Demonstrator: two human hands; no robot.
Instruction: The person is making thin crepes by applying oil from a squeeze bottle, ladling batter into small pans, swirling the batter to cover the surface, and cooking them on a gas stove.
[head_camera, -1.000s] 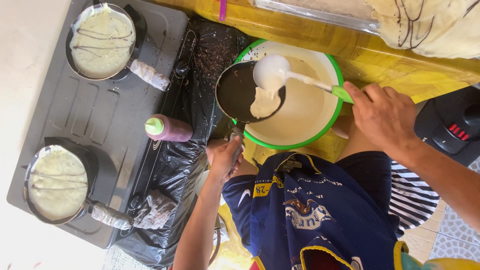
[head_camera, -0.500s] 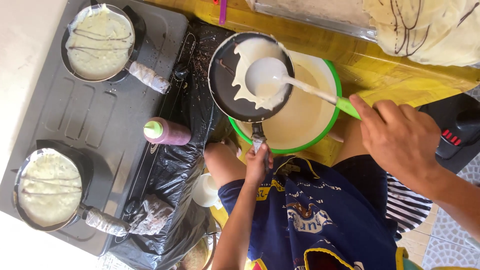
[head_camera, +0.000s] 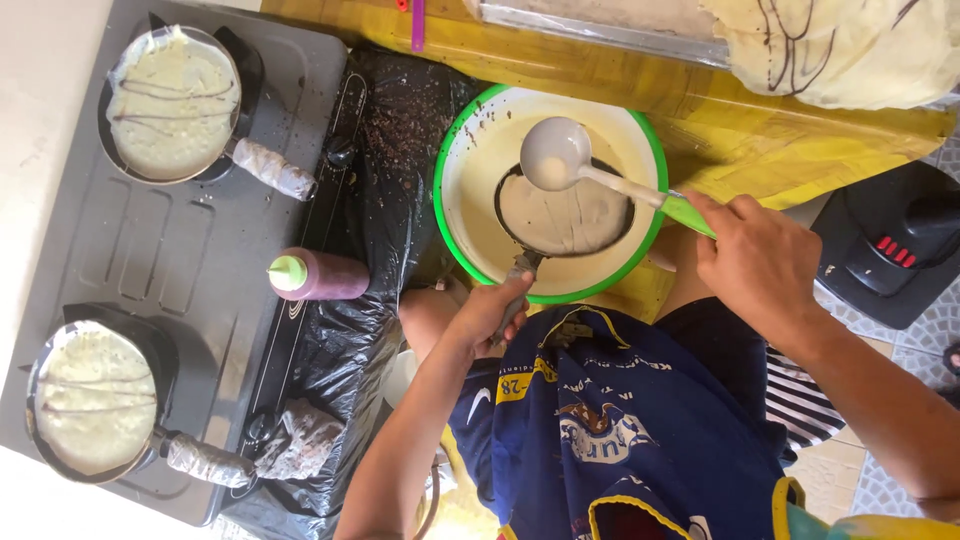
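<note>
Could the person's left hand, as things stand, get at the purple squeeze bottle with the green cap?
Probably not at once: the left hand is gripping the handle of the small black pan held over the green-rimmed batter bowl. The purple squeeze bottle lies close beside it, with nothing between them.

Tray of folded crepes (head_camera: 840, 45) cut off by top edge, pan handle (head_camera: 515, 290) hidden inside left hand (head_camera: 490, 310), right forearm (head_camera: 900, 420) cropped at right edge, apron print blurred.

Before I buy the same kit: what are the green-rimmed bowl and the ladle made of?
The round white bowl with green rim looks like glossy enamelled metal or plastic; I cannot tell which. The pale ladle with green handle, in the right hand, looks like matte plastic, going by its uniform colour.
</note>
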